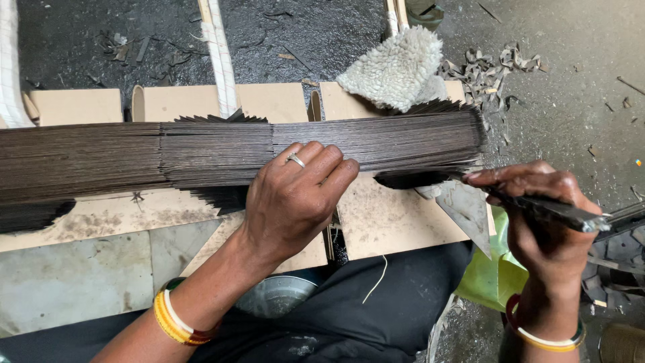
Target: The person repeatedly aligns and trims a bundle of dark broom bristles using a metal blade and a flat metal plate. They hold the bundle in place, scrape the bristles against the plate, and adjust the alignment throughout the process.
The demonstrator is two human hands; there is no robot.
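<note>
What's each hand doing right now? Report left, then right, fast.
Left hand: open, palm down, pressing on the long row of thin dark metal sheets.
Right hand: closed, gripping a few dark metal sheets.

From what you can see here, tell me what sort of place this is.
Probably a small floor-level craft workshop. A long stack of thin dark strips lies across cardboard pieces, pressed by the left hand; the right hand holds a dark blade-like tool, and shavings litter the grimy floor.
</note>
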